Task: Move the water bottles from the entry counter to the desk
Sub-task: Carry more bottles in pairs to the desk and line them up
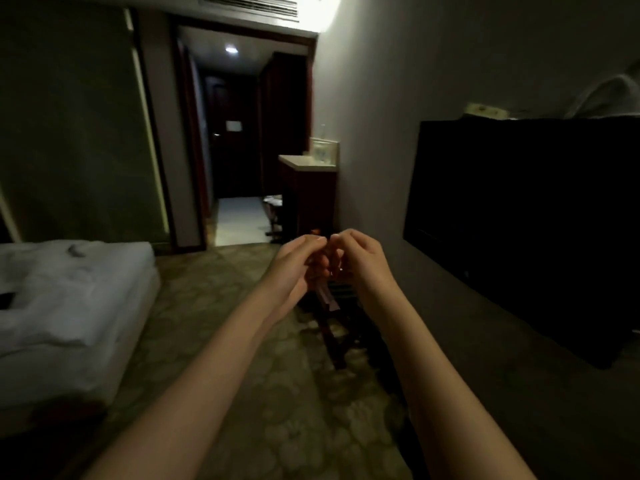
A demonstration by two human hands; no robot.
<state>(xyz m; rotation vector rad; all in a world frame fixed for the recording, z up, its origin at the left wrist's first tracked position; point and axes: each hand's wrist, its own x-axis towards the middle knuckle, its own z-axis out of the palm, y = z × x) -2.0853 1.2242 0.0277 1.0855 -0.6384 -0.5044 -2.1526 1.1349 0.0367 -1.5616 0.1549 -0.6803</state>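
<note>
The water bottles (321,151) stand as pale, blurry shapes at the back of the light-topped entry counter (300,163), far ahead by the right wall. Both my arms reach forward in mid-air, well short of the counter. My left hand (300,263) and my right hand (356,259) meet in front of me, fingers curled and fingertips touching each other. I see nothing held in either hand. The desk cannot be made out in this dim view.
A white bed (65,306) fills the left side. A large dark television (526,223) stands along the right wall. A dark wooden rack (334,327) sits on the patterned carpet below my hands. A doorway (239,133) leads into the dark entry hall.
</note>
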